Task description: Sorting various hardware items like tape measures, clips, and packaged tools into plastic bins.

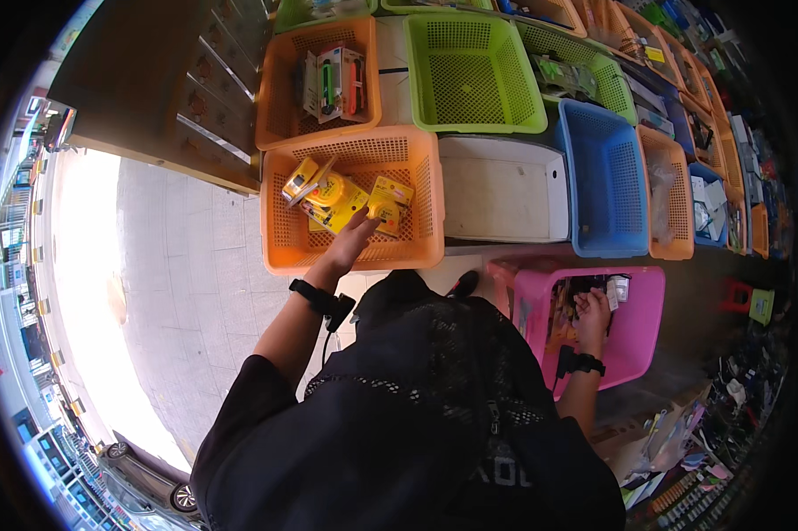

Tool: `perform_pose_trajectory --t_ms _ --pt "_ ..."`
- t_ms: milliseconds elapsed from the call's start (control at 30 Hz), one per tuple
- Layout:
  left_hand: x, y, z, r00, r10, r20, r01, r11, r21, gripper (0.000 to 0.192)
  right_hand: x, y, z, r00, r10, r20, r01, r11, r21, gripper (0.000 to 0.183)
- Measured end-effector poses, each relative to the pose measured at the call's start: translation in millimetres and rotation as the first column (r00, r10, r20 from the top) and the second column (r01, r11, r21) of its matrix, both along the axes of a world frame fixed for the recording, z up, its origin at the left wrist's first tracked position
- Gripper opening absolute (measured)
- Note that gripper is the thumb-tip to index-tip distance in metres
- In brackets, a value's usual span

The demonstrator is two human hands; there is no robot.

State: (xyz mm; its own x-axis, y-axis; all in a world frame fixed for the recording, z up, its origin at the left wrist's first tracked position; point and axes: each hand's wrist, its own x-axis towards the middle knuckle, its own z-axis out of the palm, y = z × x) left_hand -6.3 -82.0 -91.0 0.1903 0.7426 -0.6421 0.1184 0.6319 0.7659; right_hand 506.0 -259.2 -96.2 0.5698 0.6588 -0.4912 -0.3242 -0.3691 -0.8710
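My left hand (pixel 352 244) reaches over the front rim of an orange plastic basket (pixel 352 261). Its fingers are extended beside a yellow carded tape measure (pixel 384 211); whether they touch it is unclear. More yellow tape measures (pixel 326 189) in packaging lie jumbled in the same basket. To the right, my right hand (pixel 593 313) is inside a pink plastic basket (pixel 641 318), fingers curled close to a small item with a white label (pixel 614 292). Several packaged goods (pixel 563 308) lie there in shadow. I cannot make out whether this hand grips anything.
Behind stand an orange basket with carded utility knives (pixel 339 79), a green basket (pixel 475 73), a white box (pixel 502 189) and a blue basket (pixel 608 192). A wooden panel (pixel 153 86) borders the left. Cardboard boxes (pixel 621 441) stand at lower right. My shoe (pixel 464 284) shows between baskets.
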Motion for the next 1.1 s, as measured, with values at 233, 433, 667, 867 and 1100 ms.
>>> perform_pose_trajectory --t_ms 233,433,667,867,1100 --pt "45 24 26 0.963 0.070 -0.260 -0.040 0.992 0.120 0.063 106 -90 -69 0.990 -0.141 0.023 0.142 0.963 -0.229 0.022" --pt "72 21 49 0.932 0.102 -0.347 0.017 0.946 0.324 0.044 178 -142 -146 0.903 -0.351 -0.247 0.286 0.921 -0.263 0.013" --pt "174 -1 137 0.879 -0.089 -0.469 0.345 0.799 0.493 0.022 212 -82 -237 0.957 -0.239 0.163 0.286 0.864 -0.414 0.033" --pt "214 -11 142 0.927 -0.251 -0.279 0.341 0.874 0.346 0.029 254 -40 -243 0.915 -0.214 0.341 0.374 0.766 -0.523 0.063" --pt "217 -25 150 0.889 -0.237 -0.392 0.327 0.928 0.181 0.028 301 -49 -274 0.853 -0.303 0.424 0.516 0.607 -0.605 0.048"
